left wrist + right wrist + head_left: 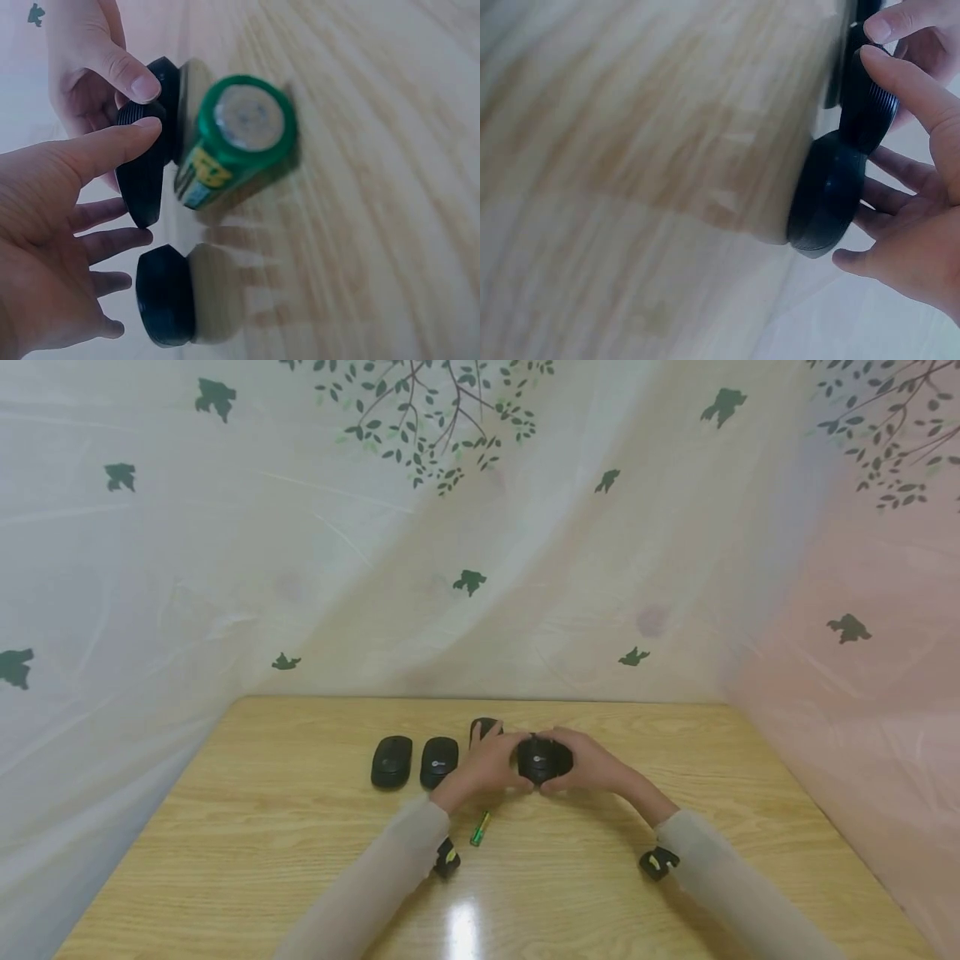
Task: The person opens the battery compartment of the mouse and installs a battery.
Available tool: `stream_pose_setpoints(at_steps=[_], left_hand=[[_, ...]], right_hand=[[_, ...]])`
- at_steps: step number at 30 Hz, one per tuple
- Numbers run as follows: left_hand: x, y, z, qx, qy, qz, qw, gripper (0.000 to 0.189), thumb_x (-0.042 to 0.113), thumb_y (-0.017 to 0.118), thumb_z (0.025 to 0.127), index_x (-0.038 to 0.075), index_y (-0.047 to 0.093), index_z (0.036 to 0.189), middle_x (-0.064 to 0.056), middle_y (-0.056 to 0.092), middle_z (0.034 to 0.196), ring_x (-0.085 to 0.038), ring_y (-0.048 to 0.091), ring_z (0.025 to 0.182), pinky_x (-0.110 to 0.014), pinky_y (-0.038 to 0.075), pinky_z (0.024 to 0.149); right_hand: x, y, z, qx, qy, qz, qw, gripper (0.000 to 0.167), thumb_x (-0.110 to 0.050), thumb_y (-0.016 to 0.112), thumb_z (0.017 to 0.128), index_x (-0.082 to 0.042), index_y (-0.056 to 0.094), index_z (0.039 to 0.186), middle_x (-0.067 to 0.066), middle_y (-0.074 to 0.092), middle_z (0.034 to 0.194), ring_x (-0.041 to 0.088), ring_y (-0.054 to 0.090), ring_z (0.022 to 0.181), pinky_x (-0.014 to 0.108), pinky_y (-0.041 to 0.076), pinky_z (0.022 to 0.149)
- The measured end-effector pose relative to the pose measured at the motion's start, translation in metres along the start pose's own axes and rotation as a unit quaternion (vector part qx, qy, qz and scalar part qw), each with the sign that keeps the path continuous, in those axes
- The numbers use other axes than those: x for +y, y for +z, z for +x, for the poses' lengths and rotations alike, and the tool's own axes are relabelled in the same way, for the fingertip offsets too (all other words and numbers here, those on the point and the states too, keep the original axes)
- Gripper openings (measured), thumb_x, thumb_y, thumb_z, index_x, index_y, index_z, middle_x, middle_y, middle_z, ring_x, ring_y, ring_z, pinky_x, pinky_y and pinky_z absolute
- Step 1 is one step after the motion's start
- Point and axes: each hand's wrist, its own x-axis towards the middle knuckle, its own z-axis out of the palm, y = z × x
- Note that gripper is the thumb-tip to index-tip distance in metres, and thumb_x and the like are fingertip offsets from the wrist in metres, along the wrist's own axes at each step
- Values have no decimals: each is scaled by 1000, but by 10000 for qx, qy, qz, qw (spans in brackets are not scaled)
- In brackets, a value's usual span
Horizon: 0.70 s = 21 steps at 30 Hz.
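Mouse (pixel 537 763): fingers of left hand (pixel 492 763) and right hand (pixel 591 764) clamped on it | Battery (pixel 480 829) (green): lying on table (pixel 555 877), outside the mouse

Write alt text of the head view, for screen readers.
A person's left hand and right hand hold a black computer mouse between them at a wooden table. Three more black mice lie to the left, one partly behind the left hand, and a green battery lies between the sleeves.
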Motion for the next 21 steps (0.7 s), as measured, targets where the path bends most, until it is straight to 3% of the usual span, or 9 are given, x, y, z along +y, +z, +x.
stream_pose_setpoints(at_steps=[6, 11, 16, 19, 21], left_hand=[[1, -11, -5, 271, 147, -401, 9987, 81, 35, 89, 79, 14, 52, 148, -6, 55, 152, -43, 25, 154, -65, 4, 125], [0, -24, -8, 568, 304, -427, 9970, 82, 34, 90, 77, 16, 53, 148, -5, 54, 153, -40, 26, 154, -65, 7, 125], [-3, -39, -16, 978, 686, -383, 9921, 82, 32, 92, 76, 15, 54, 147, -7, 55, 152, -39, 31, 152, -64, 14, 125], [-5, -50, -22, 1208, 943, -448, 9872, 80, 29, 92, 76, 14, 54, 145, -9, 55, 151, -42, 34, 150, -65, 18, 123], [-6, -58, -27, 1294, 1045, -543, 9846, 79, 28, 92, 76, 15, 55, 145, -10, 54, 152, -44, 33, 150, -67, 17, 122]], right_hand=[[-9, -7, 0, 290, -135, 35, 9995, 80, -16, 92, 74, 1, 54, 142, 20, 60, 139, 42, 56, 129, 62, 45, 107], [-20, -12, 1, 718, -507, -178, 9960, 80, -17, 92, 73, -1, 55, 142, 19, 61, 139, 41, 56, 129, 62, 45, 107], [-31, -15, 5, 1387, -1203, -804, 9797, 82, -23, 93, 69, -2, 57, 140, 18, 63, 137, 41, 56, 128, 62, 44, 105], [-40, -16, 7, 1691, -1408, -977, 9706, 85, -26, 94, 68, -4, 57, 141, 19, 59, 140, 41, 54, 129, 63, 41, 106], [-48, -17, 7, 1768, -1374, -889, 9705, 87, -27, 94, 69, -6, 55, 143, 19, 54, 144, 41, 51, 132, 63, 41, 108]])
